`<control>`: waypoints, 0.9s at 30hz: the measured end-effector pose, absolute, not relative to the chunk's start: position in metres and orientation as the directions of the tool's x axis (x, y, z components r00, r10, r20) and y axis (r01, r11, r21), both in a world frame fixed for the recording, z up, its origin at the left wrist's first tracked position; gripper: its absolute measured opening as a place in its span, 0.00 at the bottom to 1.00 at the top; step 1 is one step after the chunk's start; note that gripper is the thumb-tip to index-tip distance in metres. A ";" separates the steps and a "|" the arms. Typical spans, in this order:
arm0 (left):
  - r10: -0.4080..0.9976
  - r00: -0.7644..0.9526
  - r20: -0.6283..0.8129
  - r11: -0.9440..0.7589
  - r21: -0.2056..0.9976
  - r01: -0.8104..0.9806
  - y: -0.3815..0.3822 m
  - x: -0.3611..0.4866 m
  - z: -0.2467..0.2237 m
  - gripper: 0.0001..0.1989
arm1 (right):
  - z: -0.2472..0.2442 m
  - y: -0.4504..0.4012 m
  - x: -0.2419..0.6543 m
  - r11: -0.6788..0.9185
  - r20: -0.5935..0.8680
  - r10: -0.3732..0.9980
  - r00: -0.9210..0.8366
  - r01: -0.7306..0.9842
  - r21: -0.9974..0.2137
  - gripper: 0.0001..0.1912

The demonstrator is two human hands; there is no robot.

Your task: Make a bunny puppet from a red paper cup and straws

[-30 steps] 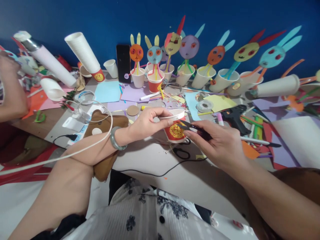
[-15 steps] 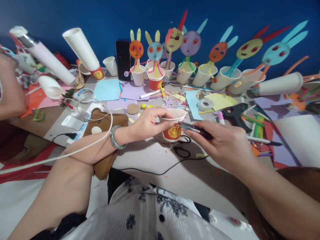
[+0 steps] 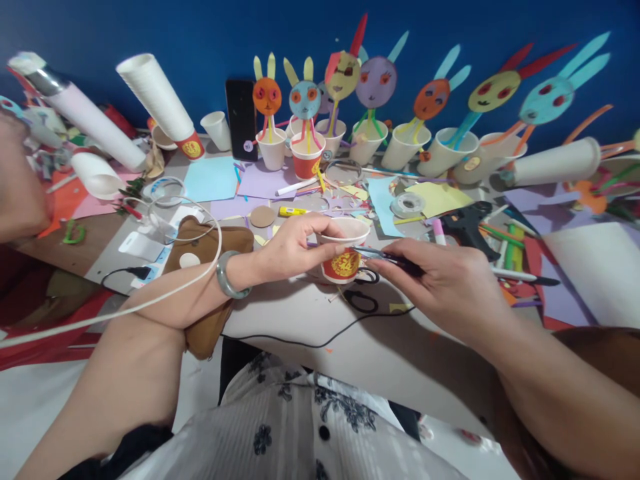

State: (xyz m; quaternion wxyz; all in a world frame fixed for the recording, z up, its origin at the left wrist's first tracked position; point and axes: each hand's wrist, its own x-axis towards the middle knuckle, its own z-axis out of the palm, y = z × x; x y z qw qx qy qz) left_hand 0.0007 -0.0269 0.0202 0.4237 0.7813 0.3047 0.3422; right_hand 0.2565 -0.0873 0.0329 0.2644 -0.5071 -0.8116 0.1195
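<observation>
My left hand (image 3: 303,250) is closed on a white paper cup (image 3: 344,230) with a red band and gold print. Its thumb lies across the cup's near side, and its fingers are by the rim. My right hand (image 3: 445,283) grips a dark-handled tool with a narrow metal tip (image 3: 367,252). That tip points left across the front of the cup, close to my left thumb; whether it touches the cup is unclear. Black-handled scissors (image 3: 362,301) lie just below the cup, partly hidden.
Several paper cups with rabbit-faced paper figures (image 3: 376,83) line the blue wall. A black glue gun (image 3: 467,227) lies right, among markers and coloured paper. Left are a brown pouch (image 3: 213,317), a power strip (image 3: 160,257), a looping white cable (image 3: 180,283) and another person's arm (image 3: 23,180).
The whole scene has shifted slightly left as my head view moved. My right hand's tool looks a little more level; both hands keep nearly the same pose.
</observation>
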 end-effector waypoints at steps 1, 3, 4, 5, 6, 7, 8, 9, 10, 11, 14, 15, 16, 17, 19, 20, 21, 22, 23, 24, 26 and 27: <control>0.769 0.579 0.271 -0.451 0.872 0.190 -0.027 0.001 0.020 0.14 | 0.033 -0.087 0.256 0.457 0.309 0.886 -0.345 0.759 -0.463 0.26; 0.775 0.577 0.259 -0.435 0.880 0.189 -0.027 0.001 0.020 0.15 | 0.033 -0.088 0.256 0.456 0.312 0.887 -0.341 0.758 -0.468 0.26; 0.777 0.575 0.255 -0.427 0.885 0.184 -0.027 0.001 0.021 0.16 | 0.033 -0.088 0.256 0.455 0.316 0.887 -0.337 0.757 -0.469 0.26; 0.778 0.574 0.254 -0.421 0.890 0.176 -0.027 0.001 0.021 0.16 | 0.033 -0.088 0.255 0.454 0.323 0.886 -0.331 0.758 -0.469 0.26; 0.780 0.572 0.254 -0.414 0.895 0.166 -0.027 0.001 0.021 0.16 | 0.033 -0.088 0.255 0.453 0.329 0.886 -0.326 0.758 -0.469 0.25; 0.782 0.570 0.254 -0.407 0.900 0.157 -0.028 0.001 0.021 0.16 | 0.033 -0.089 0.254 0.451 0.336 0.886 -0.319 0.759 -0.470 0.25; 0.785 0.567 0.250 -0.397 0.905 0.151 -0.028 0.001 0.021 0.16 | 0.033 -0.089 0.254 0.450 0.342 0.886 -0.313 0.760 -0.470 0.25; 0.790 0.563 0.242 -0.386 0.910 0.150 -0.028 0.001 0.021 0.16 | 0.032 -0.089 0.254 0.447 0.346 0.887 -0.306 0.760 -0.471 0.24; 0.796 0.559 0.231 -0.372 0.916 0.151 -0.028 0.001 0.021 0.17 | 0.032 -0.089 0.254 0.445 0.351 0.887 -0.300 0.760 -0.473 0.24; 0.802 0.555 0.219 -0.357 0.921 0.153 -0.028 0.001 0.022 0.17 | 0.032 -0.089 0.253 0.444 0.355 0.887 -0.297 0.759 -0.475 0.23; 0.809 0.555 0.192 -0.323 0.935 0.148 -0.027 0.001 0.022 0.16 | 0.031 -0.089 0.254 0.446 0.363 0.885 -0.292 0.757 -0.477 0.23; 0.807 0.560 0.187 -0.316 0.938 0.141 -0.027 0.002 0.022 0.16 | 0.030 -0.089 0.254 0.447 0.364 0.884 -0.293 0.757 -0.476 0.23; 0.804 0.566 0.185 -0.310 0.942 0.133 -0.027 0.002 0.022 0.16 | 0.030 -0.089 0.254 0.448 0.365 0.883 -0.294 0.757 -0.476 0.22; 0.800 0.572 0.182 -0.304 0.944 0.125 -0.026 0.002 0.022 0.16 | 0.030 -0.089 0.254 0.450 0.365 0.883 -0.296 0.756 -0.476 0.22; 0.797 0.578 0.174 -0.295 0.948 0.122 -0.026 0.002 0.021 0.15 | 0.030 -0.088 0.254 0.455 0.366 0.881 -0.300 0.751 -0.479 0.22; 0.798 0.579 0.169 -0.292 0.948 0.125 -0.026 0.002 0.020 0.15 | 0.029 -0.088 0.253 0.453 0.364 0.882 -0.299 0.748 -0.484 0.21; 0.800 0.576 0.165 -0.290 0.948 0.131 -0.026 0.002 0.020 0.14 | 0.029 -0.088 0.253 0.450 0.364 0.884 -0.294 0.746 -0.491 0.21; 0.805 0.571 0.163 -0.291 0.946 0.140 -0.026 0.002 0.019 0.14 | 0.029 -0.088 0.253 0.446 0.365 0.886 -0.287 0.744 -0.498 0.20; 0.810 0.563 0.165 -0.295 0.944 0.147 -0.026 0.002 0.019 0.14 | 0.028 -0.088 0.253 0.441 0.368 0.888 -0.277 0.742 -0.505 0.20; 0.817 0.551 0.171 -0.300 0.942 0.153 -0.026 0.002 0.018 0.13 | 0.028 -0.088 0.253 0.436 0.372 0.889 -0.267 0.740 -0.512 0.19; 0.832 0.521 0.189 -0.311 0.938 0.155 -0.026 0.002 0.017 0.11 | 0.027 -0.088 0.253 0.433 0.386 0.888 -0.249 0.733 -0.524 0.18; 0.838 0.508 0.200 -0.314 0.938 0.149 -0.025 0.003 0.016 0.11 | 0.027 -0.088 0.253 0.432 0.393 0.888 -0.241 0.731 -0.528 0.18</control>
